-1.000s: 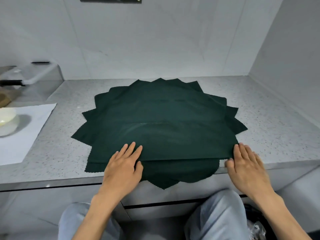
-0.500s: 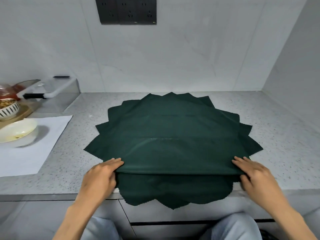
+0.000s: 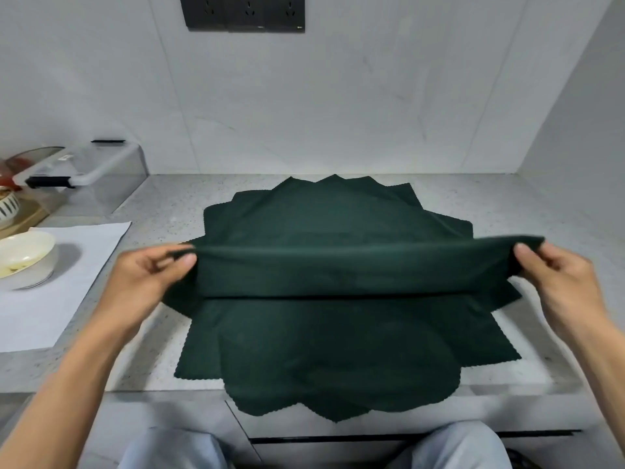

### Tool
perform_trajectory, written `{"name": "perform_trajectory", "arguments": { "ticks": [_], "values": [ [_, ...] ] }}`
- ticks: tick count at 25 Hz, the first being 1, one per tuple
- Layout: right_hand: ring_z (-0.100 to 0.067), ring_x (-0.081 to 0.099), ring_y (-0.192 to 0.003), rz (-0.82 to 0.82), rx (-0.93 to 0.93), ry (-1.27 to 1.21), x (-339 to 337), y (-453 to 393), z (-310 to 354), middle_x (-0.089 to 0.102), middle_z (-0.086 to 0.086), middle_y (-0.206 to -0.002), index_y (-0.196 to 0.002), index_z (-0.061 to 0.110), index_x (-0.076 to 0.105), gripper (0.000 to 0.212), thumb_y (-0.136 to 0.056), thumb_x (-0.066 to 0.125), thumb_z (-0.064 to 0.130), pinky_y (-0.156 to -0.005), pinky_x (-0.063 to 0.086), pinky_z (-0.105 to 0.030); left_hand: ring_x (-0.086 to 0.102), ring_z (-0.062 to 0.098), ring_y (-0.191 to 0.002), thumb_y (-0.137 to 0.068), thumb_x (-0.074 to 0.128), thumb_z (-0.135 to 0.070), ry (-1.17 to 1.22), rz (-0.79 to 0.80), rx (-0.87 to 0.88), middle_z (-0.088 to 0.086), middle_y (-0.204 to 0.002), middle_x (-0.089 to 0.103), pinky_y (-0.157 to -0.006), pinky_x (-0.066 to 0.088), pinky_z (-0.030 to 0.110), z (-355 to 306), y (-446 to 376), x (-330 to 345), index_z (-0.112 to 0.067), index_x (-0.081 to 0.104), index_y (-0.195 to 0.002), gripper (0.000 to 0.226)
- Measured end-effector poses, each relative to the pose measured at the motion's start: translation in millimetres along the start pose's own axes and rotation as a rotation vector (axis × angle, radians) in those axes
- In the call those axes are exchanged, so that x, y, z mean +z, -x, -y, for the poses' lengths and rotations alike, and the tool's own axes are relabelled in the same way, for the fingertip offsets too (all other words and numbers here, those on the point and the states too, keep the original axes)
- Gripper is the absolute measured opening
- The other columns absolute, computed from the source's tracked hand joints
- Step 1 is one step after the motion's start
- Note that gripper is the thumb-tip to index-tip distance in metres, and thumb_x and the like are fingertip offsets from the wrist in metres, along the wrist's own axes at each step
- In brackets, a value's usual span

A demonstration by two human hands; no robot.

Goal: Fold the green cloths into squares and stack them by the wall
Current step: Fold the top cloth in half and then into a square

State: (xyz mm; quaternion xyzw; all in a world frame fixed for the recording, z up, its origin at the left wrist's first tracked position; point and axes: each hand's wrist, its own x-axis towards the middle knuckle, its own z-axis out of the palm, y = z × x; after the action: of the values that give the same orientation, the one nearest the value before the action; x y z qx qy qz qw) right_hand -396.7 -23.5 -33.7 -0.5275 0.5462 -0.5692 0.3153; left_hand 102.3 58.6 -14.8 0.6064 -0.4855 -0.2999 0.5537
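Observation:
A pile of several dark green cloths (image 3: 324, 346) lies fanned out on the grey speckled counter (image 3: 527, 211), its near corners hanging over the front edge. The top green cloth (image 3: 358, 269) is folded in half and lifted off the pile, stretched level between my hands. My left hand (image 3: 148, 275) pinches its left end between thumb and fingers. My right hand (image 3: 561, 275) pinches its right end the same way. The fold faces up and the loose edges hang toward the pile.
A white bowl (image 3: 23, 258) sits on a white sheet (image 3: 61, 299) at the left. Behind it stand a clear plastic container (image 3: 84, 174) and a patterned bowl (image 3: 6, 204). A wall with a black socket strip (image 3: 243, 11) backs the counter; another wall closes the right side.
Both hands went from pressing the near edge of the top cloth to pinching its ends and raising it off the pile, away from me. The camera view tilted up.

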Motion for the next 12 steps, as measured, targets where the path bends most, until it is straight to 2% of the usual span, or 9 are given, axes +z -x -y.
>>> {"name": "perform_trajectory", "arguments": {
  "ticks": [2, 4, 6, 8, 10, 12],
  "values": [
    [-0.013, 0.062, -0.071, 0.015, 0.044, -0.014, 20, -45, 3, 0.068, 0.003, -0.076, -0.083, 0.006, 0.070, 0.020, -0.095, 0.062, 0.020, -0.066, 0.055, -0.024, 0.069, 0.004, -0.070, -0.090, 0.066, -0.007, 0.066, -0.021, -0.053, -0.008, -0.081, 0.077, -0.067, 0.056, 0.014, -8, -44, 12, -0.017, 0.074, -0.092, 0.013],
    [-0.018, 0.061, -0.071, 0.038, 0.108, 0.014, 39, -86, -9, 0.067, -0.008, -0.082, -0.090, -0.001, 0.069, 0.027, -0.093, 0.065, 0.025, -0.064, 0.052, -0.029, 0.069, 0.008, -0.069, -0.092, 0.066, -0.011, 0.077, 0.002, -0.112, -0.005, -0.081, 0.077, -0.064, 0.057, 0.017, -4, -86, 25, -0.016, 0.075, -0.087, 0.012],
    [-0.020, 0.065, -0.071, 0.043, 0.190, 0.029, 57, -111, -32, 0.072, -0.012, -0.088, -0.089, 0.005, 0.073, 0.023, -0.091, 0.067, 0.028, -0.069, 0.055, -0.033, 0.066, 0.005, -0.059, -0.092, 0.067, -0.012, 0.051, 0.030, -0.166, -0.006, -0.070, 0.074, -0.053, 0.053, 0.016, 10, -118, 41, -0.021, 0.075, -0.068, 0.026],
    [-0.018, 0.068, -0.069, 0.026, 0.258, 0.063, 70, -125, -55, 0.074, -0.014, -0.088, -0.086, 0.007, 0.074, 0.022, -0.091, 0.068, 0.028, -0.071, 0.057, -0.032, 0.061, 0.004, -0.052, -0.091, 0.067, -0.012, -0.012, 0.049, -0.214, -0.011, -0.058, 0.067, -0.049, 0.048, 0.015, 32, -141, 54, -0.021, 0.066, -0.050, 0.042],
    [-0.011, 0.065, -0.059, 0.006, 0.299, 0.128, 77, -133, -72, 0.073, -0.015, -0.084, -0.084, 0.006, 0.072, 0.023, -0.090, 0.068, 0.027, -0.060, 0.055, -0.024, 0.060, 0.015, -0.066, -0.090, 0.069, -0.016, -0.064, 0.047, -0.266, -0.002, -0.069, 0.064, -0.055, 0.048, 0.022, 53, -156, 64, -0.019, 0.059, -0.059, 0.033],
    [-0.015, 0.060, -0.060, -0.003, 0.331, 0.241, 81, -143, -82, 0.070, -0.023, -0.087, -0.084, 0.002, 0.069, 0.028, -0.085, 0.073, 0.030, -0.062, 0.051, -0.026, 0.059, 0.021, -0.078, -0.088, 0.072, -0.023, -0.131, 0.018, -0.306, 0.004, -0.085, 0.065, -0.064, 0.047, 0.028, 70, -165, 70, -0.015, 0.063, -0.084, 0.013]
  ]
}}
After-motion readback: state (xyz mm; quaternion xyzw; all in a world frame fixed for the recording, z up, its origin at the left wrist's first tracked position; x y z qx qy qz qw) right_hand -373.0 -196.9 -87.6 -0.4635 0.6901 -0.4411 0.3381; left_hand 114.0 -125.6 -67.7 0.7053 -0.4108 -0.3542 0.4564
